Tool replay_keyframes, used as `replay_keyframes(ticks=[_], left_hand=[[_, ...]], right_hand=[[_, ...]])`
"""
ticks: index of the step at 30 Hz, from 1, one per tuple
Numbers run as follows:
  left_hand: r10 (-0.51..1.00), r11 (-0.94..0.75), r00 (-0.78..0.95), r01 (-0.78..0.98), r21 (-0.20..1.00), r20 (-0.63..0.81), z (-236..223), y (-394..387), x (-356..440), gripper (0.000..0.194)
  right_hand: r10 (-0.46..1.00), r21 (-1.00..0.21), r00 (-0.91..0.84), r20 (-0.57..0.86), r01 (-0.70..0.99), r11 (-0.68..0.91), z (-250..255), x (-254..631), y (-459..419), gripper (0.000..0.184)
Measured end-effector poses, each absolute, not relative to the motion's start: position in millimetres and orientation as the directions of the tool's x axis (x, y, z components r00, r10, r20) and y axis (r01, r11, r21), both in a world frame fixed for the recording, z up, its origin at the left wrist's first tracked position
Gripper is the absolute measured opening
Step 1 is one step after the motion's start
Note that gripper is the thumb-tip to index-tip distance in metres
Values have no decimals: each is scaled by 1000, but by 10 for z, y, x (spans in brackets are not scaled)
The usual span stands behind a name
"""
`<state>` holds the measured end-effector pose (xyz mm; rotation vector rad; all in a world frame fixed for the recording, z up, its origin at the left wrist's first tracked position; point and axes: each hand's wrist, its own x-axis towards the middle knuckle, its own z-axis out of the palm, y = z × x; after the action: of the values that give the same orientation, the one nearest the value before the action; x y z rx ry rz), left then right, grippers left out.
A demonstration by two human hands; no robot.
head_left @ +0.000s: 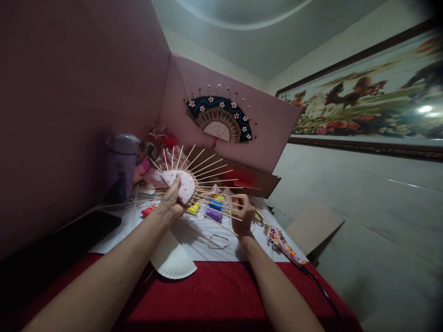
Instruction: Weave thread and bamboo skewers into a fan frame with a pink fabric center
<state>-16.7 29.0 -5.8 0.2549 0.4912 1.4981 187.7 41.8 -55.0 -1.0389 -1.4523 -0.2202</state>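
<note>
My left hand grips a half-made fan: a pink flowered centre with thin wooden sticks spreading out to the right, held up above the table. My right hand is closed around the outer ends of the lower sticks and what looks like a tan cord. Under the fan lie coloured clay blocks in yellow, blue and purple. A finished dark blue fan with white flowers hangs on the pink board behind.
A white paper plate half lies on the red tablecloth near me. A purple jar stands at the left, a flowered glue gun at the right. Brown cardboard leans behind. A large framed picture fills the right wall.
</note>
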Motion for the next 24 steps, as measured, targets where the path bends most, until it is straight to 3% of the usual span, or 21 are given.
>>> replay_keyframes(ticks=[8,12,19,24], left_hand=[[986,79,14,-917,391,-168,-66,297,-154,26],[989,73,9,-896,438,-147,-75,296,-141,24],[987,73,2,-899,432,-161,-50,274,-144,24],[991,64,2,-890,452,-137,-58,281,-140,25]], right_hand=[[517,-419,100,850,724,548,-597,1856,466,27],[518,-376,48,854,744,552,-604,1823,457,27],[570,-445,79,818,715,539,-641,1804,467,24],[534,-398,34,845,706,585,-662,1773,481,20]])
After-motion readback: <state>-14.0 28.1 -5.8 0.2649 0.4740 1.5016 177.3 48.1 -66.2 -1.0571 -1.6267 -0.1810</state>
